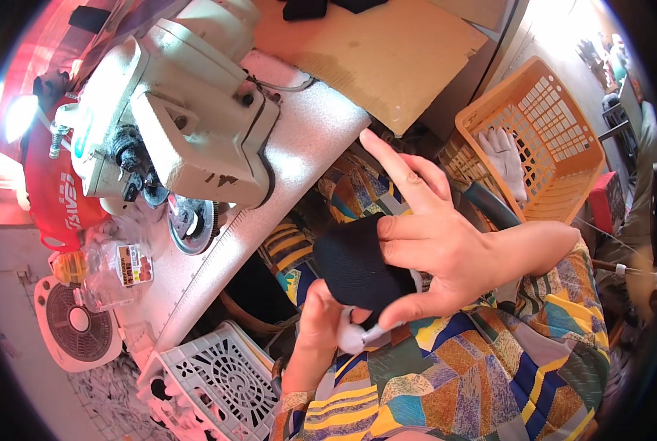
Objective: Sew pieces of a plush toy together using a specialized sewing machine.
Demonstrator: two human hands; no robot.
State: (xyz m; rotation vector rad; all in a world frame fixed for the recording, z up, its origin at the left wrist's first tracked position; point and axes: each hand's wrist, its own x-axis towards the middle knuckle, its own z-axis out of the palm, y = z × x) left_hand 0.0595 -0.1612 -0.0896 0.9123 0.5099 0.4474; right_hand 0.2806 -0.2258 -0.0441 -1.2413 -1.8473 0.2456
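Observation:
Above my patterned lap I hold a black ribbed knit piece (361, 261) with white fluffy material (352, 332) showing at its lower end. My left hand (318, 316) grips it from the lower left, its thumb raised at the edge and most fingers hidden behind the cloth. On the other side, my right hand (438, 250) holds the piece between its thumb and lower fingers, while the index finger stretches out toward the table edge. A pale sewing machine (196, 110) with a round metal disc (194, 225) stands on the table to the upper left, apart from both hands.
The speckled white table (306, 140) has a ruler strip along its edge. Cardboard (394, 59) carries black pieces at the back. An orange basket (541, 132) holds a pale glove (503, 162). A white crate (233, 378), fan (78, 320), plastic container (115, 275) and red bag (60, 198) are left.

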